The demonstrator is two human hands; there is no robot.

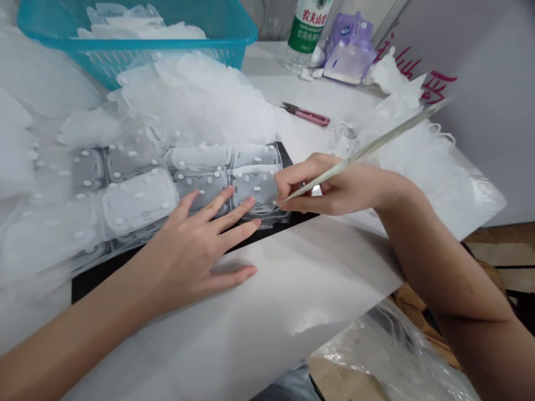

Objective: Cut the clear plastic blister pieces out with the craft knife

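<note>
1 plastic bag (388, 345): clear and crumpled, it lies near us, below the table edge at lower right.
Table (259, 312): white, its bare front part stretches between our forearms.
Left hand (196, 239): we lay it palm down with the fingers spread apart, 4 fingertips on the plastic sheet and the thumb out over the table.
Right hand (355, 186): our thumb and index finger are clamped together on the stick.
Stick (376, 143): pale and thin, it slants up to the right; its lower tip is at the right end of the plastic sheet, but we cannot tell if it touches.
Plastic sheet (140, 197): rounded panels with white dots run in 2 rows under and beyond our left fingers.
Mat (100, 281): black, it shows beneath the sheet.
Right heap (413, 156): white pieces lie beyond our right wrist.
White pile (200, 100): loose pieces rise just behind the sheet.
Snips (307, 115): pink-handled, right of the pile.
Basket (236, 53): blue, with more white pieces inside.
Tissue pack (351, 47): purple, beside the bottle.
Bottle (307, 33): clear, with a green label.
</note>
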